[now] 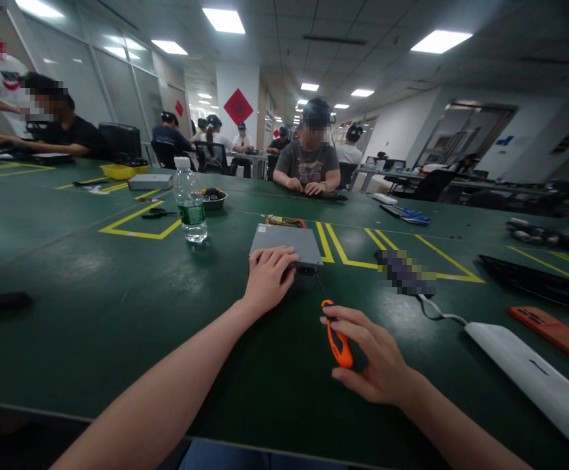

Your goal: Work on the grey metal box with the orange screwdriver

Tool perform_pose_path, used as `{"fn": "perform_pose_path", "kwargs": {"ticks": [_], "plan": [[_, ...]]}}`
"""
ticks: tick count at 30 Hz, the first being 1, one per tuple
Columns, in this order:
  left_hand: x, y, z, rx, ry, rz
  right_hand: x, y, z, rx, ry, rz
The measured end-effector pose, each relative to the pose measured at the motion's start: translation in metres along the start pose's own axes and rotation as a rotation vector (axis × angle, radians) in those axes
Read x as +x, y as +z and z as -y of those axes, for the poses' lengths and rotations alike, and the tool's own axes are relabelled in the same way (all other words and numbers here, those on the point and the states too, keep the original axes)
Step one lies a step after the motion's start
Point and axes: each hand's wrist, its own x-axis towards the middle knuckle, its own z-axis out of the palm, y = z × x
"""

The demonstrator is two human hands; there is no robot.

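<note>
A flat grey metal power supply [292,238] lies on the green table, with a bundle of coloured wires [284,222] at its far side. My left hand [271,277] grips its near left part, the fingers over the top and the thumb at the front edge. In my right hand [370,352] is an orange and black screwdriver [338,339], its handle between fingers and thumb. The thin shaft points away from me to the front right corner of the power supply. Whether the tip sits in a screw is too small to tell.
A water bottle [191,205] stands left of the power supply, before a metal bowl [215,198]. Black pliers [158,213] lie further left. At right are a white power strip [529,372] with a cable and an orange phone [558,333]. A person [308,156] sits opposite.
</note>
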Motion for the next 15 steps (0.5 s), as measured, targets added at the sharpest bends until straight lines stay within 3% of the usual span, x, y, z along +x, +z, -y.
{"fn": "perform_pose_path", "kwargs": {"ticks": [5,9,15], "plan": [[0.000,-0.001,0.000,-0.009,-0.003,0.004,-0.003,-0.008,-0.002,-0.110,-0.061,0.157],[0.000,-0.001,0.000,-0.009,-0.009,0.015,-0.006,-0.002,-0.001,-0.143,-0.111,0.102],[0.000,-0.002,0.000,0.009,-0.001,0.020,-0.009,0.010,-0.001,0.027,-0.036,-0.009]]}}
